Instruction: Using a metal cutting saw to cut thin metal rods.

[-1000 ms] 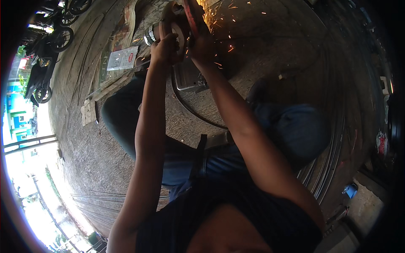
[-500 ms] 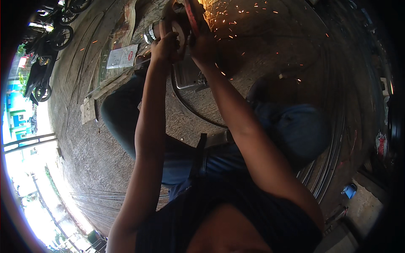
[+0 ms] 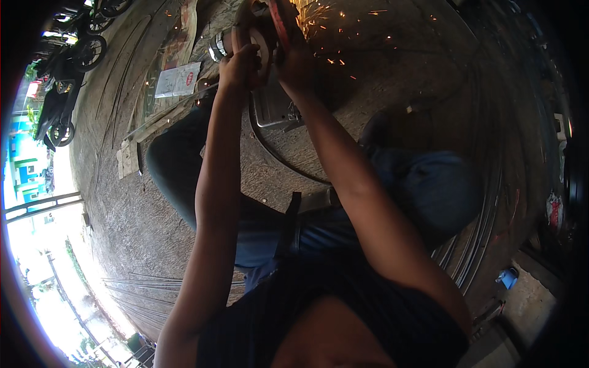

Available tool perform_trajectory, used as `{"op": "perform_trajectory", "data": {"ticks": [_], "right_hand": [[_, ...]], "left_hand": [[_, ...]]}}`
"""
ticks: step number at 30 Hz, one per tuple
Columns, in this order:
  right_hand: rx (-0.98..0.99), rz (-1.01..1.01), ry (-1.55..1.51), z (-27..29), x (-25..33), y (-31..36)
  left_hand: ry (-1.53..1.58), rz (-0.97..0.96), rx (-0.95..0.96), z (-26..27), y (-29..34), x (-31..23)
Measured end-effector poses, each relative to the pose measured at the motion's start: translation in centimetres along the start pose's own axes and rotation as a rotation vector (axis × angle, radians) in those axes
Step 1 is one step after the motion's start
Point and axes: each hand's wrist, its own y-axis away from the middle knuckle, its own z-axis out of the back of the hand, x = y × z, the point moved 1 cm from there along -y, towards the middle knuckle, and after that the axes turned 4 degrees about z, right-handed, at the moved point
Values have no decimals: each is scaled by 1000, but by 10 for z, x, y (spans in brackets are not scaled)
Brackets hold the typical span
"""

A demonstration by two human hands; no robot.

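At the top middle stands a power cut-off saw [image 3: 251,21] with a looped handle, a red part and a silver-ended motor housing. My left hand [image 3: 240,66] is closed around the loop-shaped handle. Close beside it, my right hand [image 3: 293,64] is closed against the red part; shadow hides most of its fingers. Orange sparks [image 3: 313,13] spray from the saw toward the right. Below my hands is the saw's grey metal base [image 3: 273,110]. A thin metal rod [image 3: 178,105] slants up toward the saw from the left. The cutting point is hidden.
My bent legs [image 3: 429,184] flank the saw on the concrete floor. A dark cable [image 3: 270,150] curves between them. A white printed sheet [image 3: 177,81] lies left. Long metal rods [image 3: 472,251] lie right, near a blue cup-like object [image 3: 508,278]. Motorcycles [image 3: 61,104] stand far left.
Both hands keep their hold in nearly the same place. The sparks have a different pattern, with fewer scattered low on the right. The thin rod at left has shifted slightly.
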Motion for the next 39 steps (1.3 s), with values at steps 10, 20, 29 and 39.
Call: {"op": "perform_trajectory", "data": {"ticks": [10,20,29,39], "right_hand": [[-12,-9,-12,3,-1,0],[-51,42,1,-3,-7,0],[-35,-1,-13,-2,-7,2],[9,-10,-3,6,1,2]], "left_hand": [[-13,66,-24,-9,6,-3],[34,35,-31,-1,-8,5],[-35,-4,-44,-3,-6,4],[-13,4,-48,-5,0,2]]}}
